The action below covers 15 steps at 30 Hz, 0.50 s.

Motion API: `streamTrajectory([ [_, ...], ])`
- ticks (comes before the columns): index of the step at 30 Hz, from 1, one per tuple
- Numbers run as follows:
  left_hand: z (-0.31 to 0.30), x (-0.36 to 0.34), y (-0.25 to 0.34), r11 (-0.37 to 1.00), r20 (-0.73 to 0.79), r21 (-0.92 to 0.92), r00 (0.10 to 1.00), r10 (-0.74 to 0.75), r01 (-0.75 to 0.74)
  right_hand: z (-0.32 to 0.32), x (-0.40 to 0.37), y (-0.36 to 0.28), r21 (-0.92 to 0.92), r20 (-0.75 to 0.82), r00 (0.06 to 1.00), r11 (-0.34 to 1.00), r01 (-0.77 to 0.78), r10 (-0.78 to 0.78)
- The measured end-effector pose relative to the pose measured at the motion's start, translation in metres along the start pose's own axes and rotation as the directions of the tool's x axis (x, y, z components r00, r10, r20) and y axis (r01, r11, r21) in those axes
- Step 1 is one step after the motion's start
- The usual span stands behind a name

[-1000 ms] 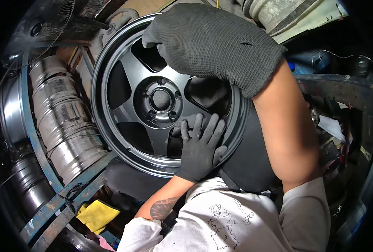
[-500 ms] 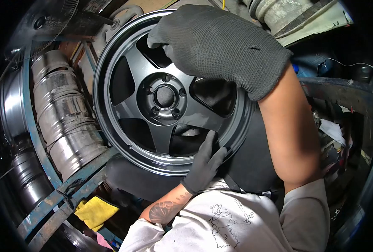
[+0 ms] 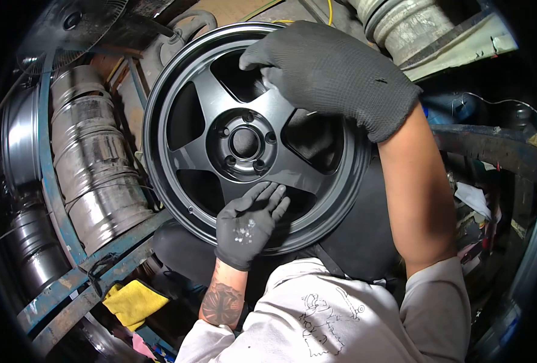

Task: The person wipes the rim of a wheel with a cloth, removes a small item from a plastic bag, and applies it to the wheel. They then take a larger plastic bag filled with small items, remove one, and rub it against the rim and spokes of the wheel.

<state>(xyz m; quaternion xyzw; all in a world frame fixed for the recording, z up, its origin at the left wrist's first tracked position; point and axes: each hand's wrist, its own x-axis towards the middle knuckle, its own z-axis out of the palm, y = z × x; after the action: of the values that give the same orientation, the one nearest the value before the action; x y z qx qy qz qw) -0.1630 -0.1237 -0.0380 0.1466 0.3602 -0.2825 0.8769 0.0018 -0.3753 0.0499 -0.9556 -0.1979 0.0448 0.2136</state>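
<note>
A dark grey five-spoke wheel rim lies tilted across my lap, its hub centre facing me. My right hand, in a black knit glove, reaches over the upper right of the rim. Its fingers curl down at a top spoke, and a small pale bit shows beneath them that I cannot make out. Below the hub, my left hand wears a black glove with white specks. Its fingers stretch over the lower spoke and window of the rim, with nothing seen in them.
Stacked bare metal rims stand to the left behind a blue metal frame. A yellow cloth hangs on that frame. A fan is at the upper left, another metal rim at the upper right.
My left hand has moved left from the rim's lower right edge onto the lower spoke. My right hand has shifted slightly right and down the top spoke. The view has shifted a little.
</note>
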Motion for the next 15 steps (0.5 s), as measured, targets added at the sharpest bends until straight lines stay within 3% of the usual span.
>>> streamTrajectory([
  [4, -0.021, -0.009, -0.02, 0.961, -0.054, -0.237, 0.99, 0.132, -0.141, -0.009, -0.002, -0.002, 0.064, 0.091, 0.995, 0.997, -0.036, 0.03],
  [8, -0.043, -0.023, -0.024, 0.955, -0.057, -0.275, 0.993, 0.103, -0.115, -0.001, -0.003, -0.004, -0.009, 0.064, 0.998, 1.0, -0.022, 0.023],
  [11, -0.062, -0.039, -0.009, 0.997, -0.052, -0.057, 0.997, 0.055, -0.058, 0.004, -0.004, -0.005, -0.003, 0.047, 0.999, 1.0, -0.015, 0.015],
  [12, -0.071, -0.045, 0.0, 0.999, 0.0, 0.046, 1.0, 0.012, -0.012, 0.005, -0.003, -0.003, 0.0, 0.043, 0.999, 1.0, -0.012, 0.012],
  [13, -0.072, -0.05, 0.008, 0.988, 0.168, 0.151, 0.985, -0.047, 0.021, 0.007, -0.003, -0.003, 0.003, 0.04, 0.999, 1.0, -0.008, 0.008],
  [14, -0.068, -0.056, 0.016, 0.862, 0.092, 0.501, 0.995, 0.035, -0.076, 0.006, -0.004, -0.004, 0.024, 0.047, 0.999, 1.0, -0.017, 0.016],
  [15, -0.059, -0.063, 0.019, 0.607, 0.053, 0.784, 0.989, 0.14, -0.128, 0.004, -0.005, -0.007, 0.044, 0.054, 0.998, 0.999, -0.023, 0.021],
])
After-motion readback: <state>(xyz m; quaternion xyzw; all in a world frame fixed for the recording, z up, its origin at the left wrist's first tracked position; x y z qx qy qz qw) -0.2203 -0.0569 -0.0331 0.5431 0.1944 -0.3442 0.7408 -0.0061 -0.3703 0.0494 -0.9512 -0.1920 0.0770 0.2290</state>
